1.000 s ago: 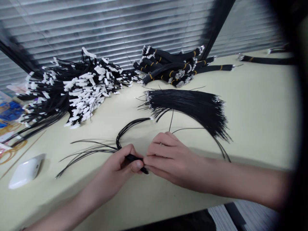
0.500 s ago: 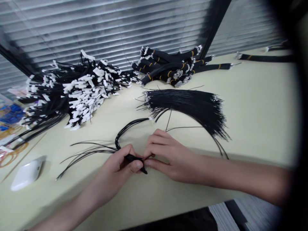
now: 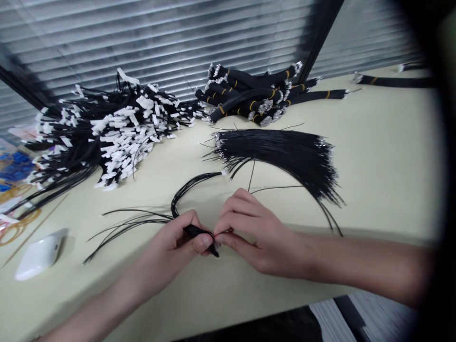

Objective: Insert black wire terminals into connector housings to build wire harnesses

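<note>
My left hand [image 3: 180, 247] is closed round a small bunch of thin black wires [image 3: 185, 190] that loops up and away from it. Loose ends of that bunch fan out to the left on the table. My right hand [image 3: 254, 228] meets the left one, its thumb and forefinger pinched at the bunch's near end, where a thin reddish-orange strand, perhaps a rubber band, shows between the fingertips. Just behind the hands lies a broad sheaf of loose black wires [image 3: 281, 152] with metal tips.
A heap of black wires with white labels [image 3: 107, 128] fills the back left. Banded black wire bundles [image 3: 256, 97] lie at the back by the window blinds. A white mouse-like object [image 3: 39, 254] sits front left, rubber bands [image 3: 14, 228] beside it. The pale table [image 3: 384, 156] edge runs under my forearms.
Both hands stayed at the bunch's end. My right hand's fingers drew in to a tighter pinch, and the view shifted slightly.
</note>
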A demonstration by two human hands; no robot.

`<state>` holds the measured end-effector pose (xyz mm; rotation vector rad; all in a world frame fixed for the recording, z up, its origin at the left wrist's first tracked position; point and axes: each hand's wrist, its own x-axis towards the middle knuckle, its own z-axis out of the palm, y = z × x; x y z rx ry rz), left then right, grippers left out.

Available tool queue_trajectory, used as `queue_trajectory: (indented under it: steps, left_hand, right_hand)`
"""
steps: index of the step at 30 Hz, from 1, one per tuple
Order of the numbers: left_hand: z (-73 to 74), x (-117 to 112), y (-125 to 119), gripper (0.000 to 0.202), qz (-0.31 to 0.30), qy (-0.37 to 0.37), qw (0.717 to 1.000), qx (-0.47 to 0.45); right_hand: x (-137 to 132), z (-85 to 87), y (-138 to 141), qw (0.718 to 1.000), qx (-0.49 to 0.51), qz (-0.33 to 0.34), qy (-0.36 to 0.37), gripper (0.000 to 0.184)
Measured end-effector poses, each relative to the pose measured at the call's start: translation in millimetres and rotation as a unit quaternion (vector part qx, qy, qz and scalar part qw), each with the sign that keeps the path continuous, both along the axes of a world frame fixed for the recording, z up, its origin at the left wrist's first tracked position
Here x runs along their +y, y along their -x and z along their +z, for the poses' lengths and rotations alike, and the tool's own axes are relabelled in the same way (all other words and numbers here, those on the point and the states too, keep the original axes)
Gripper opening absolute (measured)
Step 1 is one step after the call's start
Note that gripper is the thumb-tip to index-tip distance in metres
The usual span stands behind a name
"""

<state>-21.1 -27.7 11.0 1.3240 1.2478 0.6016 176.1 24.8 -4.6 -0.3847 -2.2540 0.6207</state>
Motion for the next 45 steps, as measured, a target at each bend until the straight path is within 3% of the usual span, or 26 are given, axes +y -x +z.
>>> queue_trajectory:
  steps: [5, 10, 15, 18, 20, 22, 28, 32, 38, 45]
  left_hand:
    - [-0.1, 1.0, -0.9, 0.023, -0.004, -0.001, 1.000, 0.006]
    - [0.2, 1.5, -1.0, 0.021, 0.005, 0.006, 1.000, -0.018]
    - [0.3, 2.6, -2.2, 0.022, 0.003, 0.007, 1.000, -0.028]
    - [0.1, 3.4, -1.7, 0.022, 0.000, 0.011, 0.999, -0.032]
    - [0.3, 4.0, -0.7, 0.023, 0.007, 0.016, 0.999, -0.034]
    - [0.5, 4.3, 0.4, 0.023, 0.012, 0.020, 0.999, -0.036]
    - [-0.2, 2.5, 0.3, 0.024, -0.002, 0.029, 0.997, -0.066]
    - [-0.5, 2.1, -1.8, 0.024, -0.003, 0.043, 0.995, -0.092]
    - [-0.1, 0.6, -5.3, 0.019, 0.021, 0.053, 0.988, -0.140]
    - [1.7, -5.6, -7.0, 0.003, 0.088, 0.143, 0.937, -0.306]
  right_hand:
    - [-2.9, -2.7, 0.9, 0.996, 0.010, -0.021, -0.082, 0.018]
    - [-1.0, -2.7, 1.9, 0.999, 0.022, -0.025, -0.039, 0.017]
    - [-0.4, -1.0, 1.7, 0.998, 0.041, -0.012, -0.042, 0.017]
    - [1.7, -0.8, 2.8, 0.998, 0.033, -0.006, 0.054, 0.013]
    - [3.4, -1.0, 3.9, 0.988, 0.017, -0.014, 0.156, 0.012]
    - [4.0, -1.3, 4.4, 0.977, 0.015, -0.024, 0.210, 0.012]
    - [-0.8, 0.1, 3.0, 0.994, 0.070, 0.005, 0.088, 0.014]
    - [-2.1, 1.1, 3.2, 0.993, 0.096, 0.007, 0.067, 0.015]
    - [-1.8, -0.3, 3.9, 0.984, 0.102, 0.032, 0.142, 0.011]
    - [-0.1, 0.2, 2.1, 0.977, 0.111, 0.027, 0.181, 0.006]
